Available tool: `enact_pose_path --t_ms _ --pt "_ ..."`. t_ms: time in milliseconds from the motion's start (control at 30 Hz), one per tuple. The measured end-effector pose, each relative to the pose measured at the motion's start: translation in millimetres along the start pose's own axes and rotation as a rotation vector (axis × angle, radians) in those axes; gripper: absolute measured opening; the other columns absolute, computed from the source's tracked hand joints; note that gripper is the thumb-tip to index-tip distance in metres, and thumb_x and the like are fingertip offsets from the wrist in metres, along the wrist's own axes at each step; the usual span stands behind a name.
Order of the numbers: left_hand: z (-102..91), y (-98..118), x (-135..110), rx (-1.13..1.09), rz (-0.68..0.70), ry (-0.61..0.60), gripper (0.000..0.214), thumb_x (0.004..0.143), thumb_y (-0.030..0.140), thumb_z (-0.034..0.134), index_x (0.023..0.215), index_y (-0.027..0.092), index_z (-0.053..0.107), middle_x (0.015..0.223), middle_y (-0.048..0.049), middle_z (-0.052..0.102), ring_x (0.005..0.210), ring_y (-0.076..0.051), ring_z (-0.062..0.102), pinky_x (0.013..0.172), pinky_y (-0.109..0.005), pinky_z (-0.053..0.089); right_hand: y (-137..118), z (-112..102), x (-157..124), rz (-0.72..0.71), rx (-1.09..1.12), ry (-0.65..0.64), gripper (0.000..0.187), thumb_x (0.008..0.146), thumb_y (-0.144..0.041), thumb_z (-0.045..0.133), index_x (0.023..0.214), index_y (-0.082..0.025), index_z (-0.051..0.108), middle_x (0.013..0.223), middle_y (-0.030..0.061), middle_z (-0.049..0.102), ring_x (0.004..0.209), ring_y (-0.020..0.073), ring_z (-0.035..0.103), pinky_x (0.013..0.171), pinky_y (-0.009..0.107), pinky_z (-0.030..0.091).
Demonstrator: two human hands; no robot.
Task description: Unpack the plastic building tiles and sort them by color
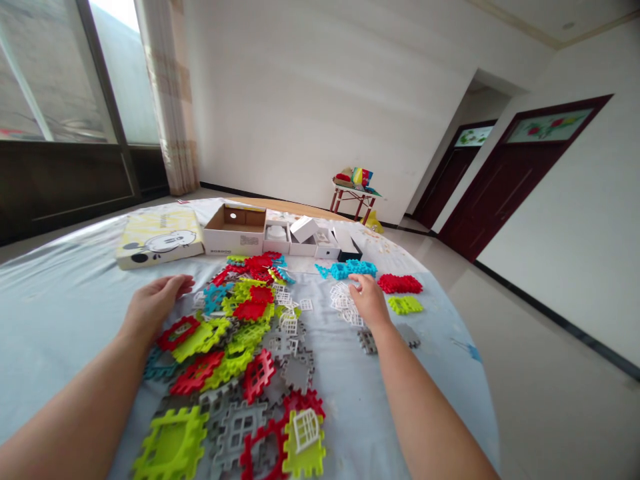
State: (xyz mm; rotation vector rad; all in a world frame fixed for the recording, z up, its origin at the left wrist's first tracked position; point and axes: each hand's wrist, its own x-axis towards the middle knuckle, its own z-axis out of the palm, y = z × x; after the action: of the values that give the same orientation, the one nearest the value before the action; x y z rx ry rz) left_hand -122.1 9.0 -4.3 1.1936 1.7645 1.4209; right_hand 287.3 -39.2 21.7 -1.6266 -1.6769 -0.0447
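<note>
Interlocking plastic building panels in red, lime green, blue and grey lie in a long heap (245, 347) down the middle of the table. My left hand (156, 300) hovers at the heap's left edge, fingers loosely bent and slightly apart, close to a small white window piece (199, 300). No held object shows there. On the right, my right hand (371, 301) is over a small pile of white window pieces (343, 300), thumb and forefinger apart at its edge. Its other fingers are partly hidden. More white window pieces (290, 320) lie along the heap's right side.
Sorted groups sit at right: blue panels (353, 269), red panels (400, 284), green panels (405, 305) and grey panels (367, 341). Behind the heap stand a yellow box lid (160, 239), an open carton (235, 241) and several small white boxes (303, 230).
</note>
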Motion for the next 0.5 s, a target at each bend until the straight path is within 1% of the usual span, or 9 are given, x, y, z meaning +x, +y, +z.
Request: enact_pose_path --t_ms 33,100,200,267,367,433,500 --pt "0.1 0 0 -0.034 -0.018 -0.015 0.038 0.070 0.041 0.052 0.091 0.012 0.065 0.080 -0.0048 0.070 0.076 -0.016 0.063 0.066 -0.023 0.050 -2 1 -1 -0.017 0.002 -0.005 0.026 0.080 -0.022 0.048 0.100 -0.020 0.063 0.098 0.0076 0.062 0.078 0.0175 0.057 0.078 0.032 0.046" --pt "0.6 -1 1 -0.078 -0.048 -0.028 0.036 0.070 0.040 0.054 0.091 0.012 0.065 0.079 -0.0047 0.069 0.078 -0.017 0.062 0.067 -0.024 0.050 -11 8 -5 -0.096 0.031 -0.074 0.027 0.081 -0.020 0.046 0.101 -0.019 0.063 0.098 0.0073 0.063 0.085 0.0182 0.057 0.083 0.032 0.045" --pt "1.1 -2 1 -0.106 -0.071 -0.035 0.034 0.069 0.039 0.056 0.090 0.013 0.065 0.079 -0.0041 0.068 0.079 -0.017 0.062 0.069 -0.024 0.049 -31 27 -15 -0.271 0.059 -0.250 0.026 0.081 -0.018 0.047 0.101 -0.021 0.064 0.102 0.0054 0.065 0.098 0.0189 0.055 0.091 0.032 0.041" --pt "1.0 -3 2 -0.110 -0.073 -0.041 0.034 0.069 0.039 0.056 0.090 0.013 0.065 0.079 -0.0040 0.068 0.079 -0.017 0.061 0.069 -0.023 0.048 -41 40 -22 -0.340 0.029 -0.344 0.027 0.081 -0.018 0.050 0.104 -0.023 0.063 0.111 0.0046 0.063 0.105 0.0204 0.053 0.094 0.034 0.039" --pt "0.5 -4 2 -0.099 -0.062 -0.050 0.035 0.069 0.039 0.056 0.090 0.013 0.065 0.080 -0.0044 0.068 0.080 -0.017 0.061 0.069 -0.024 0.048 -47 52 -28 -0.351 -0.037 -0.424 0.032 0.080 -0.018 0.053 0.110 -0.025 0.061 0.120 0.0048 0.058 0.111 0.0236 0.050 0.095 0.036 0.037" --pt "0.3 -5 3 -0.080 -0.051 -0.058 0.036 0.069 0.041 0.055 0.090 0.013 0.065 0.080 -0.0048 0.068 0.079 -0.018 0.061 0.069 -0.024 0.048 -48 53 -30 -0.350 -0.057 -0.461 0.031 0.080 -0.017 0.053 0.109 -0.026 0.061 0.119 0.0038 0.059 0.109 0.0244 0.051 0.094 0.037 0.036" --pt "0.5 -6 4 -0.054 -0.039 -0.065 0.037 0.070 0.042 0.055 0.091 0.013 0.065 0.081 -0.0054 0.069 0.078 -0.018 0.062 0.067 -0.024 0.048 -48 50 -29 -0.344 -0.065 -0.482 0.028 0.080 -0.018 0.054 0.106 -0.026 0.062 0.112 0.0028 0.062 0.104 0.0245 0.053 0.091 0.037 0.037"
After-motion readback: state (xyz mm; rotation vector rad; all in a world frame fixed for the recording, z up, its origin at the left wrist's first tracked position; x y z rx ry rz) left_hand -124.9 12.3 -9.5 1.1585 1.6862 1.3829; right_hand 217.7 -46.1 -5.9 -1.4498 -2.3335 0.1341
